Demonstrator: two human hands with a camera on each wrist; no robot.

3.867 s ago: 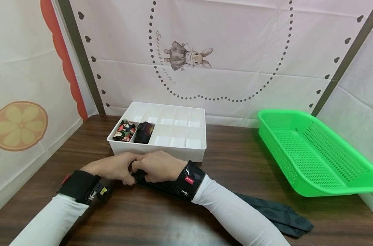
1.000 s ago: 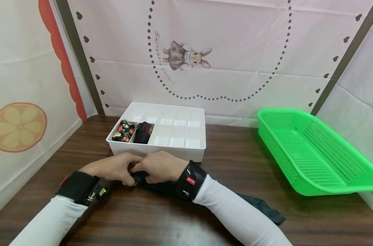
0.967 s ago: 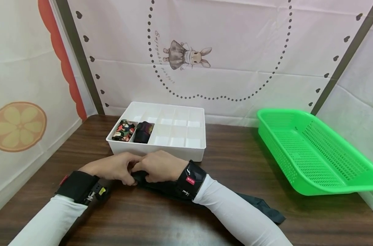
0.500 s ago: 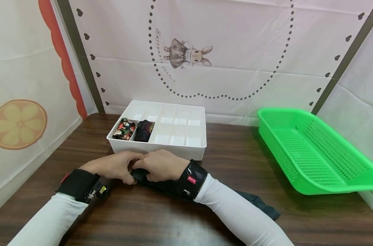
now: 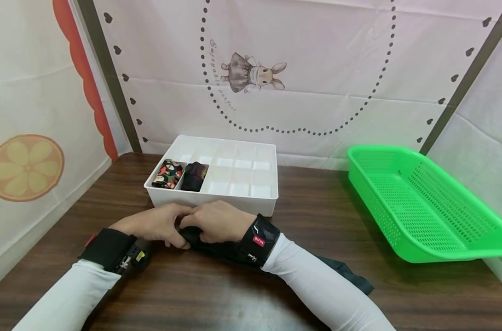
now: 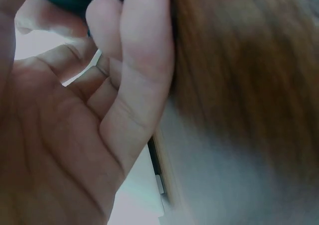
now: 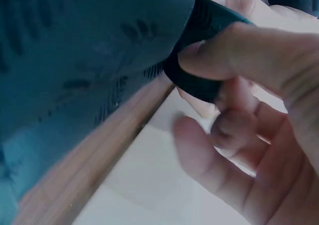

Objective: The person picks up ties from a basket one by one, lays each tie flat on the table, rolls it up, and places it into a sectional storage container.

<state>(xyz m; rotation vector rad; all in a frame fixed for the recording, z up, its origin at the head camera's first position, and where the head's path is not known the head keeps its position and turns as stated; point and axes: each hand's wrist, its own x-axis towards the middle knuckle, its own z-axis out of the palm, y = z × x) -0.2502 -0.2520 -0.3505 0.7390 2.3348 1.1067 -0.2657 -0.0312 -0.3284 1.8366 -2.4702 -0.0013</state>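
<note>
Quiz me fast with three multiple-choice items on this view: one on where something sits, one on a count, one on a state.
1. Where does the green basket sit?
A. Left of the white organizer
B. At the table's right side
C. Inside the white organizer

2. How many compartments of the white organizer hold a rolled item?
A. None
B. Two
C. Five

3. What is the state of the dark tie?
A. Partly rolled, its tail flat on the table
B. Hung on the wall
C. Lying in the basket

Answers: 1 B, it stands by the right wall. 2 B, the patterned roll and the dark roll fill the two front-left cells. 3 A, the left hand and right hand grip the rolled end while the tail trails behind the right sleeve.
</note>
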